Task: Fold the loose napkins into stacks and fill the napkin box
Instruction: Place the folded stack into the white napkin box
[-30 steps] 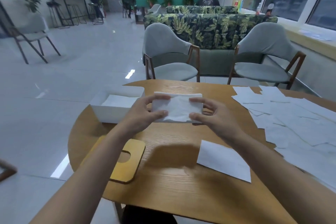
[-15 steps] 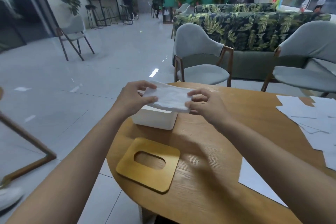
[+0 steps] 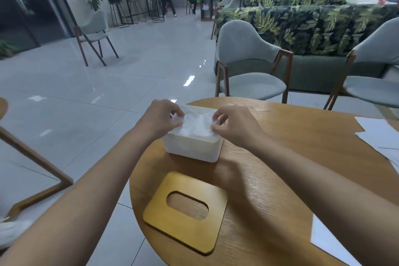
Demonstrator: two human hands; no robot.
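Both hands are observed over the white rectangular plastic napkin box [image 3: 191,150], which stands open-topped near the far left edge of the round wooden bench [image 3: 291,147]. A folded stack of white paper napkins [image 3: 197,124] is held at the mouth of the box, its lower part already below the rim, its upper surface creased and bowed between the two grips. The left hand [image 3: 160,117] is seen pinching the left end of the stack with curled fingers and thumb; the right hand [image 3: 234,125] is seen pinching the right end in the same way. How much the box already contains beneath this stack cannot be told, as the interior is hidden by the napkins and the hands. The flat tan wooden lid with an oval slot [image 3: 185,230] is noted lying on the bench just in front of the box, apart from it. Loose white unfolded napkins [image 3: 382,136] are recorded spread at the right edge of the bench, and one more white sheet [image 3: 328,242] lies beside the right forearm. Progress is judged partial: one stack is being seated, several sheets are left to be folded and loaded, and the lid is not yet fitted. The stack is judged to need pressing flat before release, since its creased top stands above the rim.
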